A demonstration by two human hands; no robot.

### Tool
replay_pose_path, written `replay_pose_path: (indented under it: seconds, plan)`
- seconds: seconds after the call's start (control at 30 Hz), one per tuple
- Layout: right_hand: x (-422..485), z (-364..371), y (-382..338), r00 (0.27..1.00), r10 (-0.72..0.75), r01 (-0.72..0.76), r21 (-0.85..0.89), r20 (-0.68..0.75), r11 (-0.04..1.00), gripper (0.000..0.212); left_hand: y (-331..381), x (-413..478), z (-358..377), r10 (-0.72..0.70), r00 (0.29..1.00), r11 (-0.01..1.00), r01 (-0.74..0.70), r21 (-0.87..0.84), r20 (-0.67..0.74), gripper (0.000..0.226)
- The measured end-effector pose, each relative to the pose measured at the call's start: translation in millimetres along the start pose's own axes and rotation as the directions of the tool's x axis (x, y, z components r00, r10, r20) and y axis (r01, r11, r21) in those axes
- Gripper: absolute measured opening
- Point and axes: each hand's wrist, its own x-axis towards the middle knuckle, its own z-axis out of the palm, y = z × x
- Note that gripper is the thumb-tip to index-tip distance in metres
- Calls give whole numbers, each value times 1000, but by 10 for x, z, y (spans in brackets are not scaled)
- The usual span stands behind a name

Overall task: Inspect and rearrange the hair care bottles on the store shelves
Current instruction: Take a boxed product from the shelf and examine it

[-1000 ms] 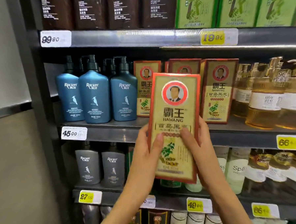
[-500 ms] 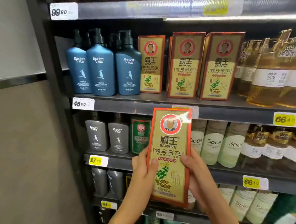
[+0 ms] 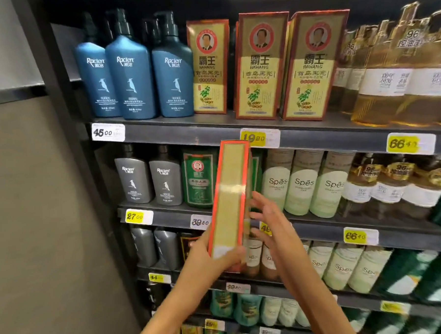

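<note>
A store shelf unit [image 3: 315, 136] faces the viewer; on its upper visible row, from the left, stand three blue pump bottles [image 3: 130, 77], then three red-and-gold Bawang boxes [image 3: 260, 67], then amber bottles [image 3: 398, 78]. Lower down, in front of the middle rows, both hands hold a matching box [image 3: 230, 199]; half a second ago its printed front faced the camera, and now it is turned so only the narrow gold side panel shows. The left hand [image 3: 206, 257] has its grip closed around the bottom corner; the right hand [image 3: 273, 220] touches the right face with fingers loosely spread. The turn suggests inspection is under way; reshelving is not yet done.
</note>
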Motion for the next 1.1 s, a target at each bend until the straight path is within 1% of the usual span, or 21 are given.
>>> replay_pose_path:
  seconds: [0.07, 0.1, 0.17, 0.23, 0.3, 0.37, 0.4, 0.43, 0.47, 0.5, 0.53, 0.6, 0.67, 0.7, 0.77, 0.83, 0.87, 0.93, 0.97, 1.03, 1.1]
  plan:
    - [48, -107, 12, 994, 55, -62, -65, -99, 996, 45, -61, -4, -73, -65, 983, 955, 111, -276, 172, 74]
    - [75, -162, 32, 991, 111, -114, -37, -77, 993, 53, -74, -23, -84, -55, 962, 913, 156, -377, 266, 70]
    - [82, -233, 43, 966, 227, -250, 211, 124, 945, 53, -144, -42, -72, -11, 906, 854, 228, -467, 423, 64]
    - [65, -265, 24, 936, 242, -330, 395, 256, 857, 42, -194, -40, -81, -66, 876, 835, 310, -454, 478, 72]
    - [57, -274, 30, 938, 236, -326, 413, 255, 851, 42, -181, -31, -113, -124, 881, 861, 324, -392, 456, 75]
    - [71, -265, 40, 952, 247, -297, 353, 179, 887, 45, -180, 15, -133, -172, 931, 936, 257, -240, 322, 53]
    - [73, -254, 33, 962, 239, -266, 273, 129, 924, 45, -193, 37, -152, -171, 969, 970, 196, -140, 177, 34]
    - [71, -238, 14, 974, 222, -228, 150, 54, 962, 45, -210, 53, -181, -155, 988, 987, 155, -49, 19, 24]
    - [66, -206, -3, 980, 196, -195, 20, -39, 981, 43, -220, 51, -192, -119, 989, 992, 123, 40, -92, 29]
    - [59, -156, -22, 978, 166, -177, -85, -126, 980, 42, -209, 27, -177, -70, 992, 988, 84, 129, -106, 40]
    - [58, -98, -28, 972, 139, -167, -143, -189, 975, 43, -180, -3, -126, -43, 997, 979, 54, 198, -59, 54]
    - [51, 30, 4, 963, 124, -162, -145, -238, 976, 44, -143, -59, 45, -56, 998, 961, 42, 272, 43, 79]
    - [31, 112, 69, 967, 146, -171, -105, -207, 980, 41, -190, -59, 184, -36, 999, 956, 24, 293, 35, 96]
    - [21, 118, 75, 973, 165, -178, -69, -163, 982, 37, -187, -50, 227, -40, 999, 960, 35, 277, 14, 95]
    - [22, 45, 67, 980, 190, -192, -32, -55, 981, 25, -196, -20, 228, -70, 997, 982, 65, 178, 22, 75]
    - [40, -52, 86, 988, 145, -150, -122, -50, 981, 21, -193, -32, 165, -144, 985, 990, 144, 6, 96, 60]
    - [57, -87, 131, 987, 126, -142, -181, -97, 973, 23, -210, -40, 132, -188, 970, 971, 207, -120, 156, 65]
    - [34, -173, 234, 961, 204, -241, -205, -187, 949, 50, -289, -75, 102, -235, 935, 905, 310, -290, 265, 87]
    - [-8, -226, 290, 940, 311, -326, -100, -140, 940, 62, -321, -90, 105, -245, 924, 890, 335, -309, 295, 95]
    - [-110, -336, 362, 882, 464, -471, 139, 84, 871, 62, -373, -92, 104, -263, 899, 880, 373, -295, 351, 102]
    - [-212, -446, 419, 890, 416, -449, 205, 186, 870, 54, -409, -90, 89, -278, 872, 877, 402, -264, 403, 100]
